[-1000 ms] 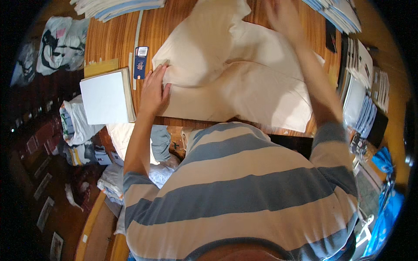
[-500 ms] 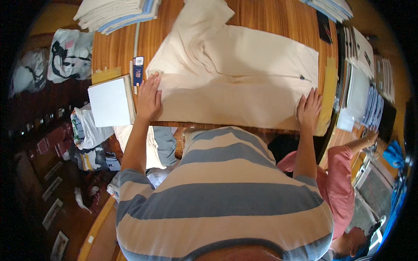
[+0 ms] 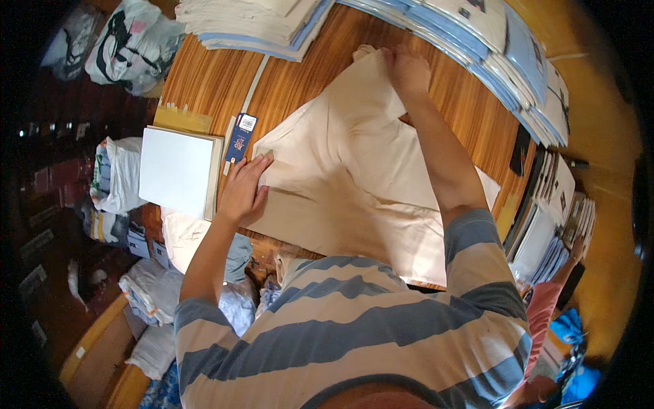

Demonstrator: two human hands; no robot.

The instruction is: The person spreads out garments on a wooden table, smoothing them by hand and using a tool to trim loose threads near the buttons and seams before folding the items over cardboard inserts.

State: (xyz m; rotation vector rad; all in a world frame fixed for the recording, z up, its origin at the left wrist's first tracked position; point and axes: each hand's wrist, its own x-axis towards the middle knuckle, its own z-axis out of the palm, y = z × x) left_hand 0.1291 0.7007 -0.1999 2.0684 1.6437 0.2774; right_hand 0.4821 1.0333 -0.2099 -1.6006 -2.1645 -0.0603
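A cream shirt (image 3: pixel 327 177) lies partly folded across the wooden table in front of me, with creases through its middle. My left hand (image 3: pixel 245 191) rests flat on its left edge, fingers stretched out and thumb apart. Reaching to the far end, my right hand (image 3: pixel 409 71) has its fingers curled over the tip of the narrow part that looks like a sleeve; the fingertips are partly hidden. A dark blue hang tag (image 3: pixel 237 142) lies on the table just beyond my left fingertips.
A white board (image 3: pixel 176 174) on a stack stands at the left edge. Folded garments (image 3: pixel 259 24) are piled at the far left. Bagged shirts (image 3: pixel 477 51) line the far right, near a dark flat object (image 3: pixel 520 150). Another person's pink sleeve (image 3: pixel 543 310) shows at right.
My right hand has moved from the shirt's near right corner to its far tip. My left hand stays at the left edge. The view has turned, and the shirt's near right part has shifted.
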